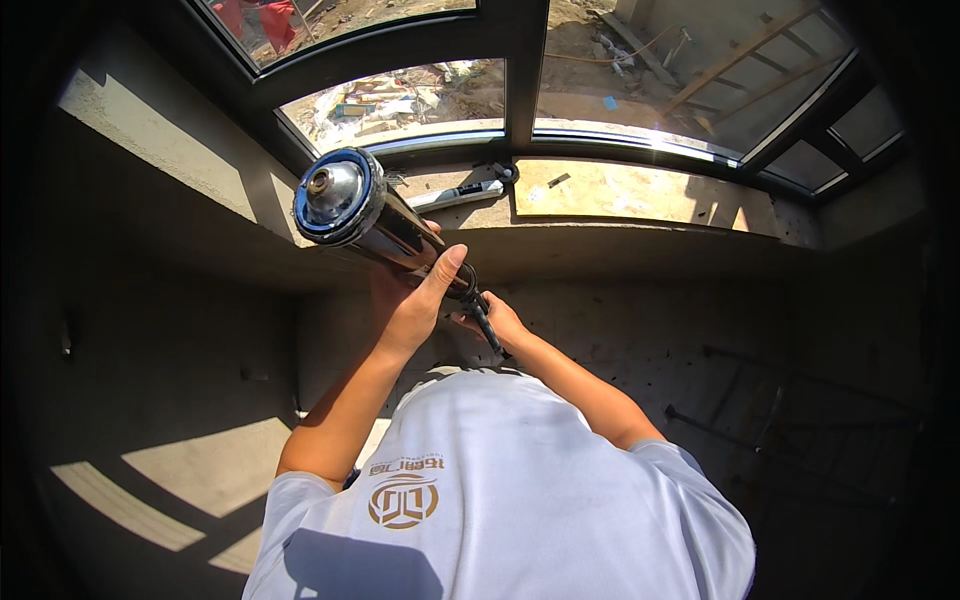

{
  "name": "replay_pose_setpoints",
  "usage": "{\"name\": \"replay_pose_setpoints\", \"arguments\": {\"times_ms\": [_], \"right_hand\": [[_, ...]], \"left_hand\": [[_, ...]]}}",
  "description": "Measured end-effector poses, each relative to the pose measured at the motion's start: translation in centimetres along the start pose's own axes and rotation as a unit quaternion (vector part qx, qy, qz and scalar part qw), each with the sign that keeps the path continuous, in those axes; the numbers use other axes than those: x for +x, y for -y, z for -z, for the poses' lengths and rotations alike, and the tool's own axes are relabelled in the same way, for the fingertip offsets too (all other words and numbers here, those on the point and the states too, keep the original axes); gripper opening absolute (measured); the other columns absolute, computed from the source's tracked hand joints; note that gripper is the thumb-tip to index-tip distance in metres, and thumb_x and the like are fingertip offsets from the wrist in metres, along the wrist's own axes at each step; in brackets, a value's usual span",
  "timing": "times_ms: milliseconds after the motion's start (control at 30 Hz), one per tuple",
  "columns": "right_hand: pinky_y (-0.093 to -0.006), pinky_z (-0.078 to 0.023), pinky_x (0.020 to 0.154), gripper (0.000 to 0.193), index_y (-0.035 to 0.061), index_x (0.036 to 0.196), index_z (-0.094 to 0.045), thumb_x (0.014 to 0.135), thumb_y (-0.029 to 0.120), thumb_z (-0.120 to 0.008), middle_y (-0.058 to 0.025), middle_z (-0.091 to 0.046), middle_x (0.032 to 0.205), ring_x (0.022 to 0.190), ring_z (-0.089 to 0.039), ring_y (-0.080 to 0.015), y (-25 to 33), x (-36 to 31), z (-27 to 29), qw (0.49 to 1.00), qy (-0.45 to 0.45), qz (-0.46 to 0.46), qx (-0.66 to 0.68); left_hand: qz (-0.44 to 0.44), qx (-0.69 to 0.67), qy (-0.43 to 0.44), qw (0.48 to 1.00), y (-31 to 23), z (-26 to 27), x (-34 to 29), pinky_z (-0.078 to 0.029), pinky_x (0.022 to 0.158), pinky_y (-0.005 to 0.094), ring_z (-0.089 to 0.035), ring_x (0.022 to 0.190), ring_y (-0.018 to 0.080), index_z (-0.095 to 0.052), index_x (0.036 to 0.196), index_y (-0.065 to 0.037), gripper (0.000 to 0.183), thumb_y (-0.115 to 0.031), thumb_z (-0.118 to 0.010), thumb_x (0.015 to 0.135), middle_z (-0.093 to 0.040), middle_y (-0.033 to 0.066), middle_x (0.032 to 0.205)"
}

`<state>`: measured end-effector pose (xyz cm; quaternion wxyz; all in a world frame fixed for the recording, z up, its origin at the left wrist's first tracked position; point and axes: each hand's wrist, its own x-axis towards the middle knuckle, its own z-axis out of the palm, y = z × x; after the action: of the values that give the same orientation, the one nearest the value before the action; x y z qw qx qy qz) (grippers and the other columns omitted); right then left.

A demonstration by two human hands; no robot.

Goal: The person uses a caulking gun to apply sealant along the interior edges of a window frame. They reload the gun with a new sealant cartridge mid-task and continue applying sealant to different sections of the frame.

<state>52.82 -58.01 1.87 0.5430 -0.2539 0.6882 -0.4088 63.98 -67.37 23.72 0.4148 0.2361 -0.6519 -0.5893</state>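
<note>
A caulking gun (398,232) with a dark, shiny barrel slants up to the left in front of me. Its front cap is a silver dome inside a blue ring, with a small brass-coloured opening at the centre. My left hand (412,302) is wrapped around the barrel near its rear, thumb on the near side. Behind it, my right hand (503,322) is closed at the black handle end; part of its fingers is hidden by the handle. On the window sill just beyond the barrel lies a white and grey tube (462,194) with a dark end.
A yellowish board (640,196) lies on the sill (795,225) to the right of the tube. Dark window frames (522,90) rise beyond, with rubble and a wooden ladder outside the glass. At the right, a metal frame with legs (715,430) lies in shadow.
</note>
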Motion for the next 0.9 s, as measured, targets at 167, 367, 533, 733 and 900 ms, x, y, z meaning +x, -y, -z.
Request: {"name": "replay_pose_setpoints", "arguments": {"times_ms": [167,367,533,733,900], "right_hand": [[-0.036,-0.055,0.079,0.045,0.0047,0.116,-0.061,0.085,0.03,-0.082,-0.011,-0.066,0.102,0.087,-0.066,-0.0211,0.1,-2.3,2.9,0.991,0.064,0.114,-0.014],[-0.0392,-0.053,0.076,0.041,0.004,0.114,-0.065,0.077,0.013,-0.082,-0.0088,-0.066,0.094,0.078,-0.061,-0.0223,3.3,-4.2,5.1,0.951,0.066,0.262,-0.153],[-0.0317,-0.051,0.069,0.046,0.0049,0.122,-0.063,0.081,0.009,-0.082,-0.002,-0.064,0.084,0.073,-0.057,-0.0127,4.5,-7.3,5.4,0.967,0.076,0.242,-0.028],[-0.0241,-0.047,0.075,0.089,0.011,0.159,-0.044,0.077,0.004,-0.079,0.0039,-0.057,0.085,0.077,-0.051,-0.0072,10.1,-13.0,10.1,0.974,0.032,0.217,0.056],[-0.0286,-0.05,0.084,0.066,0.0077,0.14,-0.065,0.075,0.001,-0.077,0.0019,-0.062,0.085,0.08,-0.056,-0.0091,9.6,-13.5,11.0,0.986,0.022,0.165,-0.004]], "left_hand": [[-0.089,-0.003,0.172,0.981,3.3,0.6,0.3,-0.036,0.115,0.0382,-0.052,0.13,0.0209,-0.04,0.146,-0.001,0.076,-0.054,-0.066,0.099,-0.057,0.0133,0.133],[0.2,0.056,0.178,0.962,12.6,4.2,-2.8,-0.035,0.117,0.0383,-0.048,0.138,0.0267,-0.04,0.151,0.0,0.062,-0.012,-0.052,0.091,-0.051,0.0155,0.149],[0.034,0.201,0.203,0.958,17.1,2.4,-6.3,-0.052,0.082,0.0402,-0.068,0.09,0.0301,-0.062,0.106,-0.002,0.016,-0.004,-0.069,0.091,-0.067,0.0142,0.094],[-0.137,0.399,0.09,0.902,23.1,8.5,-7.1,-0.05,0.079,0.0445,-0.059,0.086,0.0348,-0.059,0.097,-0.007,0.012,-0.006,-0.069,0.09,-0.063,0.0102,0.089],[0.048,0.462,0.218,0.858,23.3,14.9,-11.0,-0.023,0.126,0.0549,-0.043,0.14,0.0368,-0.053,0.141,-0.006,0.059,-0.013,-0.067,0.085,-0.053,0.016,0.14]]}}
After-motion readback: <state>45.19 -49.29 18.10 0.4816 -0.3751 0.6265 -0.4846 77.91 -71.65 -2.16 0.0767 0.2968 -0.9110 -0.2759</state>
